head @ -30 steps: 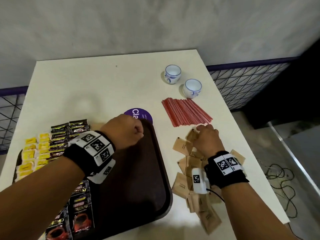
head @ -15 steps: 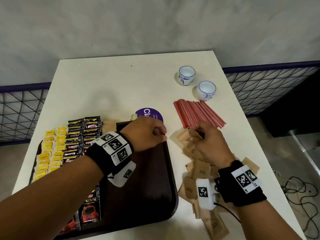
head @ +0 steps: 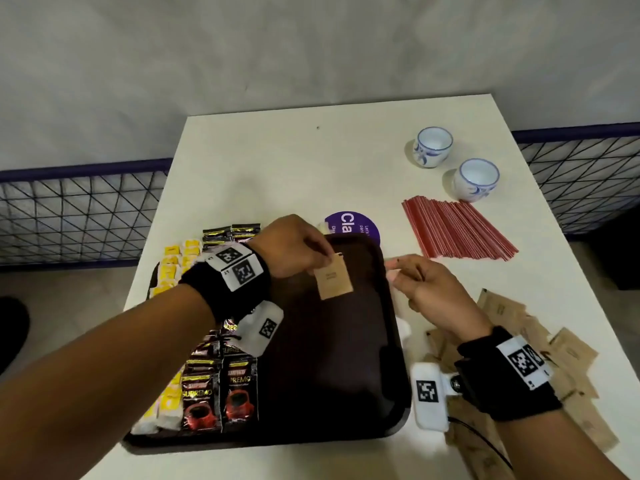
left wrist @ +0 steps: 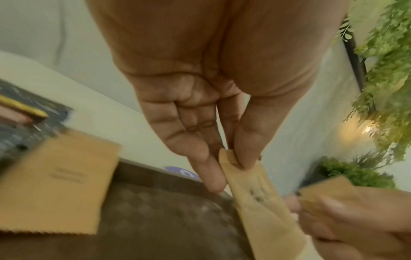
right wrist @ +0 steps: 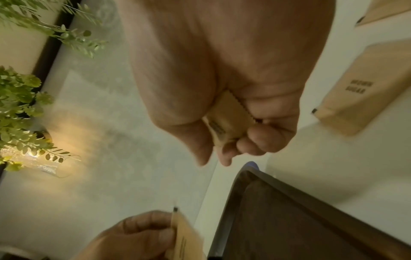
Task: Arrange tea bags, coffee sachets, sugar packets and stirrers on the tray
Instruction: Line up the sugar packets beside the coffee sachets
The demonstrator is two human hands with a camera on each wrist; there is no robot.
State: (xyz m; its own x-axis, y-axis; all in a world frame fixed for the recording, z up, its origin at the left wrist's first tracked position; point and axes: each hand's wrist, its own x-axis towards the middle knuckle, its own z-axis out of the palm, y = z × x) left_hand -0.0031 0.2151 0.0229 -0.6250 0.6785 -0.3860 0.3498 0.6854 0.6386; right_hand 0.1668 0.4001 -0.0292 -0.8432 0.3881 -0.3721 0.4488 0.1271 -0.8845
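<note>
Pinched between thumb and fingertips (left wrist: pixel 245 154) of the left hand (head: pixel 294 245): a brown sugar packet (head: pixel 334 280), hanging by its top edge over the bare middle of the dark tray (head: pixel 398 375), centre of the head view. Curled around a second sugar packet (right wrist: pixel 227 123) in the right hand (head: pixel 426 289), tucked against the palm in the right wrist view, just right of the tray's right rim. Another brown packet (left wrist: pixel 55 184) lying flat on the tray, lower left of the left wrist view, blurred.

Lined up on the tray's left part: black coffee sachets (head: pixel 218 400) in a column, yellow tea bags (head: pixel 171 271) along the far left edge. Scattered on the white table (head: pixel 277 161) at lower right, under and beyond the right wrist: a loose heap of sugar packets (head: pixel 571 355), off the tray. Fanned out at right of centre, above that heap: red stirrers (head: pixel 457 230), also off the tray. Two small blue-and-white cups (head: pixel 476 178) at upper right, just beyond the stirrers. Purple round sticker (head: pixel 349 223) peeking out past the tray's far edge.
</note>
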